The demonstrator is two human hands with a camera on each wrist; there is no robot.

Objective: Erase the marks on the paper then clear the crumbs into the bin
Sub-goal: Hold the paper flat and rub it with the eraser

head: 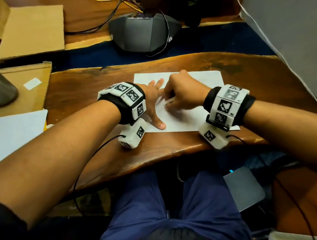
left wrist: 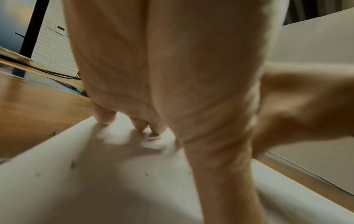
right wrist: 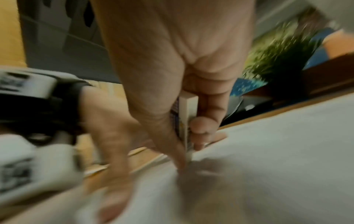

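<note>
Head view: both forearms reach in over the near edge of the wooden desk [head: 246, 76], converging on the white paper [head: 198, 77] that lies flat mid-desk. Left hand [head: 155, 100] is flat, fingers spread and straight, thumb out toward the near edge of the sheet, pinning its left part. Right hand [head: 182, 93] is knuckles-up just right of it, fingers curled round a white eraser [head: 169, 101] with its tip down on the paper; blurred there. No bin in view. Left wrist view: left hand [left wrist: 153, 68] seen from behind the palm, fingertips [left wrist: 104, 116] pressed on the paper [left wrist: 95, 189], thumb running down the sheet toward the camera; small dark crumbs [left wrist: 72, 164] scattered on the sheet near the camera; right hand [left wrist: 306, 103] enters from the right, blurred. Right wrist view: right hand [right wrist: 172, 68] pinches the eraser [right wrist: 187, 121] upright between thumb and fingers, lower end touching the paper [right wrist: 277, 151]; left hand [right wrist: 114, 144] lies flat beside it, wrist band visible. Heavy blur.
</note>
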